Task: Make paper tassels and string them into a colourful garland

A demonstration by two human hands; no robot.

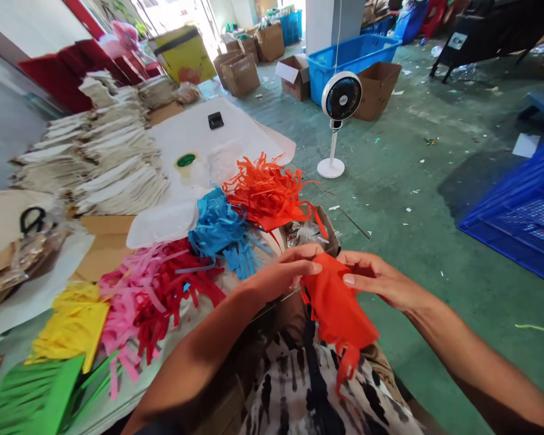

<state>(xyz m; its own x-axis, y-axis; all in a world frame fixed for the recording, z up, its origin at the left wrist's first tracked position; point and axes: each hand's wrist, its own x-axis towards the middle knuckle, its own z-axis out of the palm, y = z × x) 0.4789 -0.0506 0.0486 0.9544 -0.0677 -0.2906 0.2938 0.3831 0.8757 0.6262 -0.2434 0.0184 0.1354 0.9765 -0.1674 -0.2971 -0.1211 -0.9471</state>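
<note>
An orange-red fringed paper piece (340, 302) hangs between my two hands above my lap, its cut strips dangling at the lower end. My left hand (297, 266) pinches its upper left corner between thumb and fingers. On the upper right edge, my right hand (369, 275) grips it the same way, thumb on top. Just beyond my hands lies a heap of orange-red fringe (267, 190). Left of that are piles of blue fringe (224, 229), dark red fringe (163, 296), pink fringe (127, 296), yellow fringe (70, 323) and green fringe (36, 393).
A small white fan (341, 96) stands on the green floor ahead. Stacks of whitish sheets (113, 151) fill the left side. A blue crate (521, 211) is at the right; a light blue bin (353, 57) and cardboard boxes (240, 72) stand farther back.
</note>
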